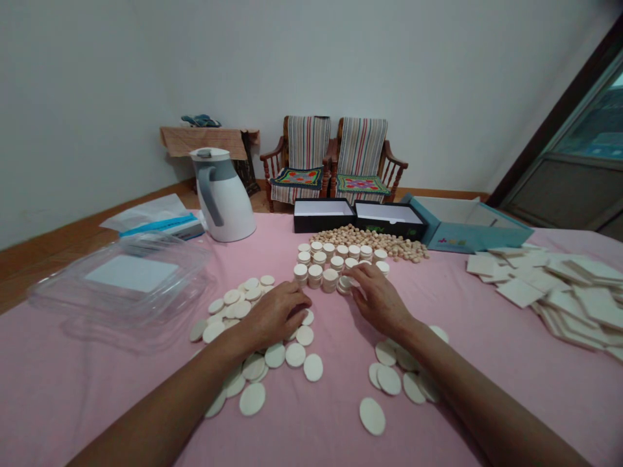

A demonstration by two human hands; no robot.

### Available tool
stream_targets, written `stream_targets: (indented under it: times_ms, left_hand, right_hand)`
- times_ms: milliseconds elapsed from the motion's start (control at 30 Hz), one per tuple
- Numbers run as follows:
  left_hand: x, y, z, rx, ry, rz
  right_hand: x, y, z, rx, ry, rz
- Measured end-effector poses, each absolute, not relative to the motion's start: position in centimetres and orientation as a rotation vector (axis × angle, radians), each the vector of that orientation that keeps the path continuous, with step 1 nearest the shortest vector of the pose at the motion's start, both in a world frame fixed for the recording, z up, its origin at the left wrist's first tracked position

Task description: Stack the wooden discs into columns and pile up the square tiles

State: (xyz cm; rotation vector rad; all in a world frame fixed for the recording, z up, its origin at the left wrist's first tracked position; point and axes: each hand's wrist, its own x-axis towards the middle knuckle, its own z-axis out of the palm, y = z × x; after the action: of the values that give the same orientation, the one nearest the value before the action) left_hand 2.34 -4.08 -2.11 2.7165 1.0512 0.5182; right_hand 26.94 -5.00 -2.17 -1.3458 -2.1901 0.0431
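My left hand (pixel 285 312) hovers palm down over a loose spread of pale round wooden discs (pixel 295 355), its fingers bent, with a gap between thumb and forefinger. Nothing shows in it, though its palm side is hidden. At the front row of disc stacks (pixel 329 280), my right hand (pixel 378 297) has thumb and forefinger around a low stack of wooden discs (pixel 344 285). More loose discs (pixel 388 380) lie under and beside my right forearm.
Small wooden beads (pixel 367 240) are heaped behind the stacks, before two black boxes (pixel 324 225) and a blue box (pixel 455 239). Square wooden pieces (pixel 569 292) lie at right. Clear plastic containers (pixel 97 305) and a white jug (pixel 224 201) stand at left on the pink cloth (pixel 335 389).
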Motion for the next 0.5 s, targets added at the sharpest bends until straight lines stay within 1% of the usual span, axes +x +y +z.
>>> stream_targets:
  times_ms: [167,500]
  left_hand:
    - [2.4,-4.1,-2.0,2.709,1.051,0.509]
    - [2.4,-4.2,-2.0,2.705,1.057,0.524]
  right_hand:
    - [26.7,-5.2,-2.3,-1.391,-2.188,0.032]
    - [25.5,-5.9,-2.5,-1.653,-2.099,0.021]
